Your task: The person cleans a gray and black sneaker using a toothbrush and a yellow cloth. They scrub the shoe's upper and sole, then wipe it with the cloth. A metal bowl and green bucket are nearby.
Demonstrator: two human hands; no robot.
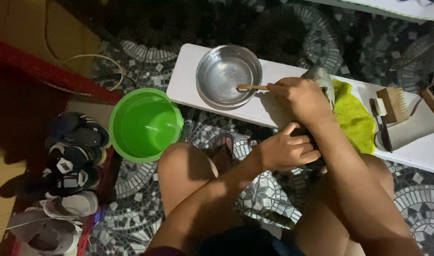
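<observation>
floor [145, 57]: grey mosaic tile, fan patterns | white bench [188, 80] across it | light: dim

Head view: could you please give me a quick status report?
Right hand grips wooden brush over steel bowl. Left hand holds grey shoe. Nothing in the way.

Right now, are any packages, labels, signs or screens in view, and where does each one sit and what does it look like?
No packages, signs or screens show.
Logo mark on a dark shoe: left side, in the row of shoes by the floor edge; small white shape on black.
Second logo mark on the next shoe: just right of the first; small, white on dark.
Nothing labelled shows on the white bench, steel bowl or green bucket.
</observation>
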